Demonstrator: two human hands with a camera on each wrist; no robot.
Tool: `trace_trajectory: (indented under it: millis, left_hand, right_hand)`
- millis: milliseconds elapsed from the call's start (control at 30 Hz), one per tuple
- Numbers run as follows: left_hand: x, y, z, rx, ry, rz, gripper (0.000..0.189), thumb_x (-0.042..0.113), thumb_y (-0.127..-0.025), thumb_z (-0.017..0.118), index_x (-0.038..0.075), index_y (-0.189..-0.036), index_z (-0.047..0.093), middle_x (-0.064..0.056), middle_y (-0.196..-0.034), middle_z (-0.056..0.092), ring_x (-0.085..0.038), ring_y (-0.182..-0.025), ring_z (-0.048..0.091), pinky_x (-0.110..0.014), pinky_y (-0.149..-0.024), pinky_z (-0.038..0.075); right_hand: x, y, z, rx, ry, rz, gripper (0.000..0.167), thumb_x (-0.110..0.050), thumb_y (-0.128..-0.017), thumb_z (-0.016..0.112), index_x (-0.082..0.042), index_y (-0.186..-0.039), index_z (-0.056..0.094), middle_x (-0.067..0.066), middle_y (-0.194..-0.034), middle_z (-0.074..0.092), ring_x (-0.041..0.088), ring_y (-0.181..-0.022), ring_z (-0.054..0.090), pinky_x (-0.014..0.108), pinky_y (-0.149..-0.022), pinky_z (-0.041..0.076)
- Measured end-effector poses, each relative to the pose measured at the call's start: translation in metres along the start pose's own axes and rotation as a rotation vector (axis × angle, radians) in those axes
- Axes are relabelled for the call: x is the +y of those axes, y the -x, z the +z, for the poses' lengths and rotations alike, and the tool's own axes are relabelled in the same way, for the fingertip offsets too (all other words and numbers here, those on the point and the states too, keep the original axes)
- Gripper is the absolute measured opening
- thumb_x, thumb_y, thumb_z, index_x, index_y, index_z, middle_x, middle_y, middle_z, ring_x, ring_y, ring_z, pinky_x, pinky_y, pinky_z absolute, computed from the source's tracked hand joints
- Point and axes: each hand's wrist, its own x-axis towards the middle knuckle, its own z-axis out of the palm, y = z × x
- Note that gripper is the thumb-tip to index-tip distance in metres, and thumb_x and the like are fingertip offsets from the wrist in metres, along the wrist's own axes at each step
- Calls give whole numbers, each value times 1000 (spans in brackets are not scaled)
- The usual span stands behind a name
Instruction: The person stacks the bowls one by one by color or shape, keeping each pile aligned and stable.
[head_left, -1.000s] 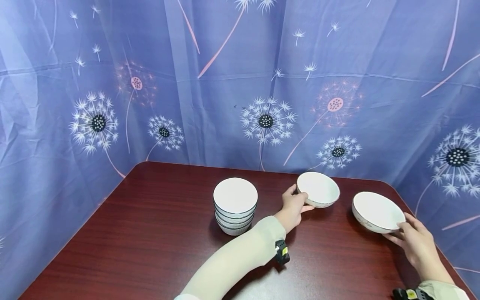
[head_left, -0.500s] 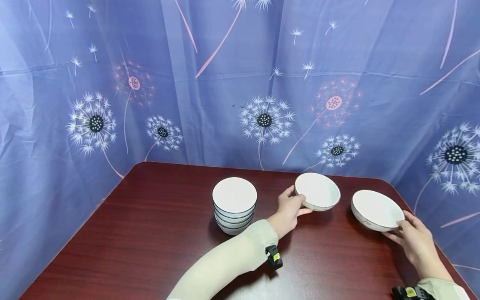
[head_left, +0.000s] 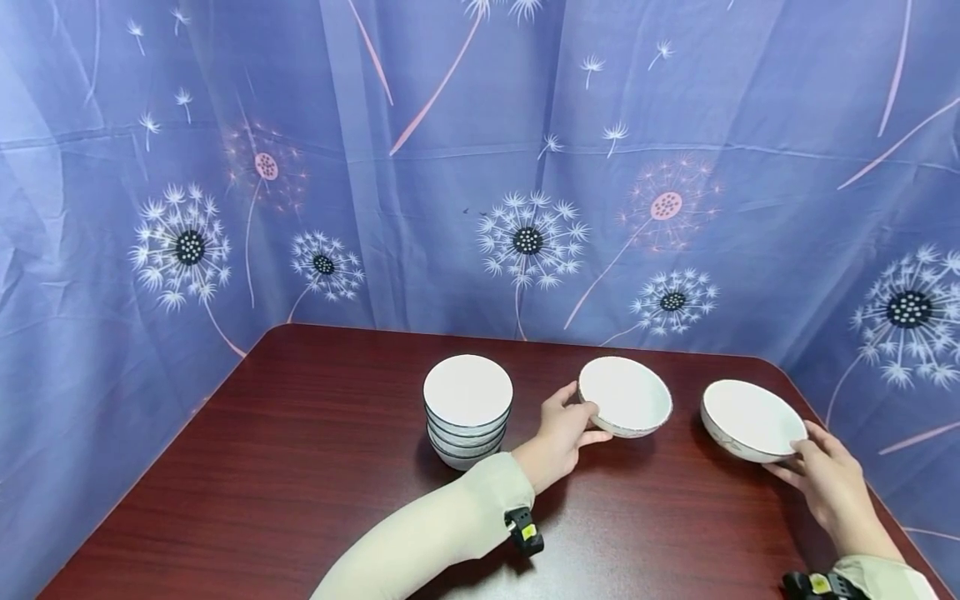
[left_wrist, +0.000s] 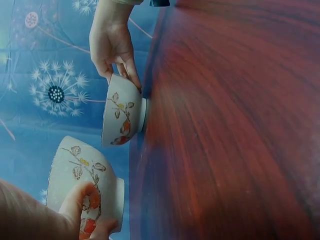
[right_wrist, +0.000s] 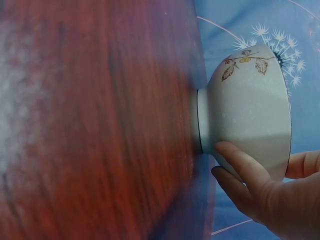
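My left hand (head_left: 558, 433) grips the left side of a white bowl (head_left: 625, 398), thumb near the rim and fingers below. In the left wrist view this bowl (left_wrist: 75, 167) shows a painted branch with leaves and orange fruit, and its foot looks raised off the table. On the right, my right hand (head_left: 836, 487) holds a matching bowl (head_left: 752, 422) by its right side. The right wrist view shows that bowl (right_wrist: 250, 110) with its foot at the tabletop, fingers against its wall. Left of both hands stands a stack of white bowls (head_left: 468, 412) with dark rims.
The dark red wooden table (head_left: 285, 467) ends at a back edge just behind the bowls. A blue curtain (head_left: 420, 208) with dandelion prints hangs along the back and sides. My left forearm crosses in front of the stack.
My left hand has drawn its bowl slightly left and toward me, closer to the stack. The right hand and its bowl have stayed nearly in place.
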Motion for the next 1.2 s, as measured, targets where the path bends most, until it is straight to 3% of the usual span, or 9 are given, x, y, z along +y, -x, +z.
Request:
trace_trajectory:
  millis: [133, 333, 433, 533, 700, 833, 967, 1200]
  left_hand:
    - [1, 5, -6, -19, -20, 5, 67, -15, -78, 53, -2, -142, 40, -27, -116, 51, -34, -95, 64, -46, -69, 59]
    - [4, 12, -13, -58, -31, 11, 68, -15, -78, 53, -4, -143, 38, -27, -116, 50, -33, -91, 65, -47, -69, 59]
    - [6, 16, -15, -69, -38, 9, 68, -15, -78, 53, -4, -143, 38, -26, -115, 50, -31, -87, 65, -48, -69, 59]
    - [6, 20, -19, -75, -54, -1, 68, -14, -78, 53, -3, -144, 38, -26, -118, 49, -28, -84, 64, -47, -69, 59]
    - [8, 26, -27, -80, -104, -11, 70, -14, -77, 52, -1, -145, 37, -24, -117, 48, -23, -80, 64, -44, -69, 60]
    - [10, 28, -34, -88, -126, -25, 71, -14, -78, 51, -1, -146, 35, -24, -115, 48, -23, -79, 63, -43, -70, 60]
    - [10, 29, -41, -93, -137, -33, 71, -14, -78, 51, -2, -146, 33, -28, -124, 45, -25, -84, 64, -42, -70, 60]
    - [11, 32, -49, -92, -159, -43, 71, -13, -79, 51, -2, -146, 33, -33, -137, 38, -26, -90, 63, -42, -70, 60]
  right_hand:
    - [0, 1, 0, -3, -8, 2, 71, -5, -100, 35, -5, -151, -14, 3, -121, 35, -1, -83, 60, 23, -73, 58]
    - [-4, 0, 0, 11, 14, 27, 71, -7, -101, 34, -3, -149, -18, 9, -137, 25, -3, -83, 59, 23, -74, 58]
    - [-4, 1, 0, 9, 8, 22, 71, -7, -101, 34, -4, -150, -17, 7, -132, 30, -2, -82, 60, 23, -74, 58]
    - [-2, 2, 0, 5, -18, 8, 71, -5, -100, 35, -4, -151, -15, -1, -117, 37, -1, -82, 61, 23, -72, 58]
    - [0, 2, 1, -5, -33, -8, 68, -4, -100, 35, -7, -152, -8, -9, -110, 40, 0, -82, 61, 23, -72, 58]
    - [-1, 2, 1, 8, -20, 7, 69, -4, -100, 35, -7, -152, -11, 0, -119, 38, -1, -82, 61, 23, -72, 58]
    - [-1, 1, 1, 20, -4, 19, 71, -5, -100, 34, -4, -151, -15, 8, -126, 31, -2, -82, 60, 23, -73, 58]
    - [0, 0, 0, 13, -18, 4, 71, -4, -100, 34, -3, -150, -16, 6, -126, 31, -1, -82, 61, 24, -72, 58]
